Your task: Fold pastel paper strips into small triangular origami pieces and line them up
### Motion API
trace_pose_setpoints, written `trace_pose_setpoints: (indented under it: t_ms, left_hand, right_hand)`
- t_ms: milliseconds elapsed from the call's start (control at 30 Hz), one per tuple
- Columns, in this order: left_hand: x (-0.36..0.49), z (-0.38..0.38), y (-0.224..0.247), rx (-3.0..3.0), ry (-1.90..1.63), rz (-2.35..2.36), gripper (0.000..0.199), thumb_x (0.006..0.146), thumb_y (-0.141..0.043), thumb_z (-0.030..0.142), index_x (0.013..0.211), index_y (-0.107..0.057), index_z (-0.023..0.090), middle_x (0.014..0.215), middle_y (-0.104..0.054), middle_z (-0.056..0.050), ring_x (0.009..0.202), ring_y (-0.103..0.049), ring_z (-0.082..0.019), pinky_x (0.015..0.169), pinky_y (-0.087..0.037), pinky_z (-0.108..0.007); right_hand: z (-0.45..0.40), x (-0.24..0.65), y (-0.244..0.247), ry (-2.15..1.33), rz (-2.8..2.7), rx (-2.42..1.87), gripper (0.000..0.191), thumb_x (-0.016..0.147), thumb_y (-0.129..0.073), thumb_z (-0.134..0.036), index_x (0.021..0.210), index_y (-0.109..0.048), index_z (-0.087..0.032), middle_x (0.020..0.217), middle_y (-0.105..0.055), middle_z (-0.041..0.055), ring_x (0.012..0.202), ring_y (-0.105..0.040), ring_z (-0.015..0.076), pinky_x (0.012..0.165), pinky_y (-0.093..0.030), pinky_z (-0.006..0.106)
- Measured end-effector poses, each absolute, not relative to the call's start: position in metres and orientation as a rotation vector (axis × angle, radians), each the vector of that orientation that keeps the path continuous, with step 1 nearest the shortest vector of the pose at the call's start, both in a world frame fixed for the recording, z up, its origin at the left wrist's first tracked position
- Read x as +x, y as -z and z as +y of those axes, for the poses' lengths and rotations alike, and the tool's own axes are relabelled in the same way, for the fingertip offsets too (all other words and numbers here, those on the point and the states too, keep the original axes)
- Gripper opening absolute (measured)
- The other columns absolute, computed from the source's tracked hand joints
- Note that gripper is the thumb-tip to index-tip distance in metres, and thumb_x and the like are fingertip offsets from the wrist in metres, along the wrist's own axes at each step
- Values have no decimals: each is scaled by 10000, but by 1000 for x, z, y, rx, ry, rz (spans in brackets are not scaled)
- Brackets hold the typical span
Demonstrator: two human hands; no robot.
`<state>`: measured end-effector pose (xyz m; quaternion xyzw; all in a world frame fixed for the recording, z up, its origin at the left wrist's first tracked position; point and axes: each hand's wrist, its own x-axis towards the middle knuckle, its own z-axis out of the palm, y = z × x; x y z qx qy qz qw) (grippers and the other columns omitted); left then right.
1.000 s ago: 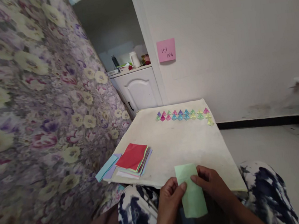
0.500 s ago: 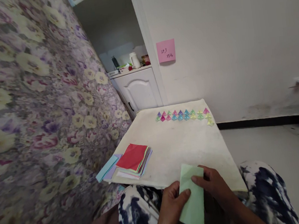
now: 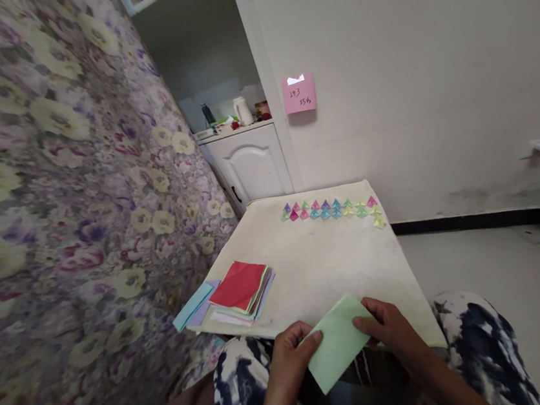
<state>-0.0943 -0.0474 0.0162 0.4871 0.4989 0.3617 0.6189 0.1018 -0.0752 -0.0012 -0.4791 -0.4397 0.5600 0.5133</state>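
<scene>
A light green folded paper (image 3: 339, 344) is held between my two hands at the near edge of the table, tilted up to the right. My left hand (image 3: 290, 356) pinches its left edge, thumb on top. At its upper right edge, my right hand (image 3: 386, 322) grips it with the thumb on the face and fingers behind. A stack of coloured paper squares with a red sheet (image 3: 239, 286) uppermost lies on the left of the table. Beside that is a blue folded strip (image 3: 194, 305). Small folded coloured paper pieces (image 3: 326, 210) stand in rows along the far edge.
The cream-covered table (image 3: 316, 262) reaches toward the wall. A floral curtain (image 3: 81, 217) hangs at the left. Behind are a white cabinet (image 3: 256, 165) with a white jug (image 3: 242, 110), and a pink note (image 3: 299, 95) on the wall. My knees flank the table's near edge.
The green paper has turned from nearly upright to a slant, its lower end swinging up and left. My left hand has moved left and slightly up, while my right hand has shifted slightly.
</scene>
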Motion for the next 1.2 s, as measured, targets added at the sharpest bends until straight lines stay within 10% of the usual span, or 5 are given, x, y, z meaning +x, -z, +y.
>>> trace_pose_setpoints:
  t_ms: [267, 533, 1200]
  left_hand:
    - [-86, -61, -30, 609, -1084, 733, 229, 797, -557, 335, 848, -673, 144, 773, -686, -57, 730, -618, -176, 689, -452, -260]
    - [-69, -74, -17, 374, -1148, 399, 282, 831, -498, 310, 1059, -635, 216, 1073, -659, -83, 1104, -521, -269, 986, -341, -448]
    - [-51, -81, -23, 429, -1202, 604, 494, 786, -563, 104, 1259, -446, 183, 1112, -634, -105, 1102, -531, -263, 929, -432, -401]
  right_hand:
    - [-77, 90, -3, -1278, -881, -1118, 209, 722, -589, -370, 762, -575, -165, 675, -554, -6, 604, -494, 131, 481, -412, 206]
    - [-78, 79, 3, -1242, -741, -1032, 239, 749, -582, -375, 872, -588, -170, 738, -588, 7, 661, -521, 150, 543, -434, 223]
    - [-79, 81, -4, -1239, -762, -996, 227, 726, -618, -380, 704, -535, -169, 613, -534, -24, 556, -467, 119, 507, -372, 207]
